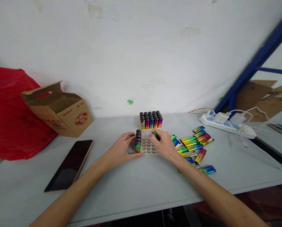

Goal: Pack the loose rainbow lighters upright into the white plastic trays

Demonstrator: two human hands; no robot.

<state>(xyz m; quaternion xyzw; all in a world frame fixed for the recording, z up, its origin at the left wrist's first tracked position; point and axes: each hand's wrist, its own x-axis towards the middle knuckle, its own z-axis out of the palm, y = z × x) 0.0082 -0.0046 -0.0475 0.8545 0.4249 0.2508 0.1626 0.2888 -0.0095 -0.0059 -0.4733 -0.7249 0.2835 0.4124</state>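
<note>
A white tray with rows of round-edged slots lies on the table. Along its left end stands a row of several upright lighters with black tops. My left hand is closed around that end, thumb along the front edge and fingers behind the row. Over the tray's right part, my right hand pinches a lighter, its black top and a bit of green showing; my fingers hide the rest. Just right of this hand lies a loose pile of shiny multicoloured lighters, partly covered by my wrist.
Behind the tray stands a full block of upright lighters. A tablet, an open cardboard box and a red bag are at left. A white power strip with plugs and cables sits at right, near a blue metal frame.
</note>
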